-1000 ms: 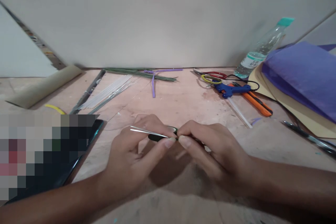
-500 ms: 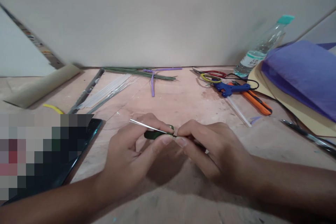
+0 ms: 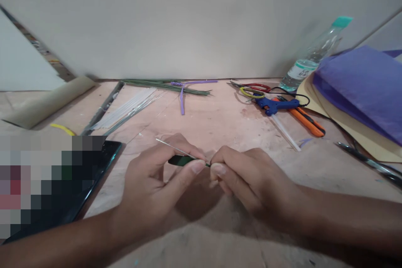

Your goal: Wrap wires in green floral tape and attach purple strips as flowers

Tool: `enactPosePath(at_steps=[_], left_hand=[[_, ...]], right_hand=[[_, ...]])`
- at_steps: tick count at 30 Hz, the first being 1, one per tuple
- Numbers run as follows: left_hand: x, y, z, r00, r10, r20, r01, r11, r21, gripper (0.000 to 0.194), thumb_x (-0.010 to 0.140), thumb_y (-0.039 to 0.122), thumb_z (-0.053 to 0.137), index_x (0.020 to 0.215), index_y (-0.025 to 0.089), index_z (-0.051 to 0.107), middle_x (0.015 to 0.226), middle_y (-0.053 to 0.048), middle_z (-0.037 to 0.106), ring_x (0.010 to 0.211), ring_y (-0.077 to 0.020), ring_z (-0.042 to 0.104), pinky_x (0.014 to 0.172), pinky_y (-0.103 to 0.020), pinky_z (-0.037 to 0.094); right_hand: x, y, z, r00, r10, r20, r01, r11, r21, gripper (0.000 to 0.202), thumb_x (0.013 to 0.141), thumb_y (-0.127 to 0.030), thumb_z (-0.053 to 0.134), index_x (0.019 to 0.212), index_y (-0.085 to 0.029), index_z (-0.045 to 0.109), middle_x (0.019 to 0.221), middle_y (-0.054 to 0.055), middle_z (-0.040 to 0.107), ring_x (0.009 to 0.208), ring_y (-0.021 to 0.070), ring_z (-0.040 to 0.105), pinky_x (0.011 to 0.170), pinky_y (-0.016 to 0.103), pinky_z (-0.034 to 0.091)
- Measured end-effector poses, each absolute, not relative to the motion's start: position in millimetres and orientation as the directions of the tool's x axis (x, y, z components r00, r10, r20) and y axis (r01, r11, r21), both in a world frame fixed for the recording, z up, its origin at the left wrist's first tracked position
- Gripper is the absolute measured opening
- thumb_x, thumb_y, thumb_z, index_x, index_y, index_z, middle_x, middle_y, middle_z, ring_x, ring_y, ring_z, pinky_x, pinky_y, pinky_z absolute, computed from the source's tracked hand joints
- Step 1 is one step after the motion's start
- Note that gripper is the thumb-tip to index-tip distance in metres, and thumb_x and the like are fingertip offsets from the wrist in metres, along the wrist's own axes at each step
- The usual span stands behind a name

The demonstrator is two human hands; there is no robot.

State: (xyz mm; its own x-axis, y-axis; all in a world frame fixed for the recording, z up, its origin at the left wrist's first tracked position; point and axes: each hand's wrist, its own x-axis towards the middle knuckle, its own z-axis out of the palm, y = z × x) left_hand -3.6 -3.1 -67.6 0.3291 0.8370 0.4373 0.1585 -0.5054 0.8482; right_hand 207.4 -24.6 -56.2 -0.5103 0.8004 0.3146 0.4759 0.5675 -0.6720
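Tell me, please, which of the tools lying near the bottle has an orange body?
The cutter: it is orange, whereas the glue gun is blue and the scissors have red and yellow loops.

The left hand (image 3: 163,176) and right hand (image 3: 251,176) pinch thumb to forefinger, fingertips nearly meeting.

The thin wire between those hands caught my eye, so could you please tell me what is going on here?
The left hand pinches a thin silvery wire, with a dark green piece beside it. The right hand pinches a narrow green length between the two hands. The scissors and blue glue gun lie unheld on the table.
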Motion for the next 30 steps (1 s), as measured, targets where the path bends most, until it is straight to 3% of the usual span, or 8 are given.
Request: enactPosePath(at_steps=[5,12,16,22,27,30], left_hand=[[-1.4,-3.3,-68.3,0.291,0.857,0.424,0.243,-0.495,0.834,0.014,0.092,0.011,0.07,0.085,0.023,0.073,0.08,0.004,0.073,0.075,-0.0116,0.067,0.071,-0.026,0.05],[-2.0,-3.0,-66.3,0.309,0.842,0.443,0.2,-0.513,0.835,0.009,0.092,0.015,0.071,0.088,0.022,0.075,0.078,0.003,0.073,0.072,-0.0112,0.066,0.067,-0.025,0.05],[-4.3,-1.8,-63.9,0.332,0.817,0.472,0.205,-0.551,0.809,0.013,0.094,0.012,0.069,0.092,0.023,0.075,0.079,0.003,0.072,0.071,-0.0104,0.064,0.064,-0.024,0.048],[-4.1,-0.3,-64.1,0.345,0.827,0.444,0.168,-0.52,0.837,0.013,0.095,0.013,0.069,0.091,0.023,0.075,0.081,0.001,0.073,0.074,-0.0127,0.065,0.068,-0.027,0.049],[-2.7,0.0,-63.3,0.327,0.833,0.447,0.189,-0.521,0.832,0.014,0.093,0.012,0.071,0.09,0.025,0.077,0.08,0.003,0.075,0.07,-0.012,0.063,0.065,-0.026,0.048],[-2.2,-0.4,-62.1,0.332,0.834,0.441,0.203,-0.52,0.83,0.015,0.091,0.011,0.069,0.087,0.024,0.076,0.076,0.003,0.073,0.067,-0.0119,0.063,0.063,-0.025,0.048]], right_hand=[[210.4,-19.2,-65.8,-0.515,0.773,0.37,0.537,0.627,-0.565,0.011,0.109,-0.029,0.054,0.108,-0.019,0.058,0.073,-0.005,0.064,0.055,0.0109,0.056,0.056,0.024,0.036],[210.3,-21.7,-64.7,-0.496,0.729,0.472,0.589,0.682,-0.434,0.011,0.108,-0.023,0.052,0.1,-0.022,0.059,0.072,-0.003,0.068,0.056,0.012,0.06,0.058,0.026,0.038],[208.9,-25.6,-58.9,-0.456,0.757,0.469,0.6,0.65,-0.467,0.016,0.106,-0.021,0.05,0.093,-0.022,0.058,0.064,-0.005,0.064,0.049,0.0116,0.057,0.052,0.026,0.036],[207.9,-26.9,-54.5,-0.466,0.794,0.391,0.558,0.606,-0.567,0.016,0.104,-0.016,0.048,0.093,-0.022,0.057,0.067,-0.005,0.064,0.054,0.0107,0.061,0.056,0.024,0.039],[207.1,-23.5,-52.6,-0.483,0.794,0.368,0.478,0.591,-0.649,0.019,0.103,-0.014,0.048,0.087,-0.023,0.053,0.061,-0.009,0.052,0.049,0.0079,0.047,0.051,0.021,0.033],[208.4,-21.0,-54.0,-0.521,0.769,0.37,0.46,0.618,-0.638,0.02,0.105,-0.015,0.047,0.088,-0.022,0.054,0.064,-0.008,0.054,0.051,0.0082,0.047,0.052,0.022,0.033]])
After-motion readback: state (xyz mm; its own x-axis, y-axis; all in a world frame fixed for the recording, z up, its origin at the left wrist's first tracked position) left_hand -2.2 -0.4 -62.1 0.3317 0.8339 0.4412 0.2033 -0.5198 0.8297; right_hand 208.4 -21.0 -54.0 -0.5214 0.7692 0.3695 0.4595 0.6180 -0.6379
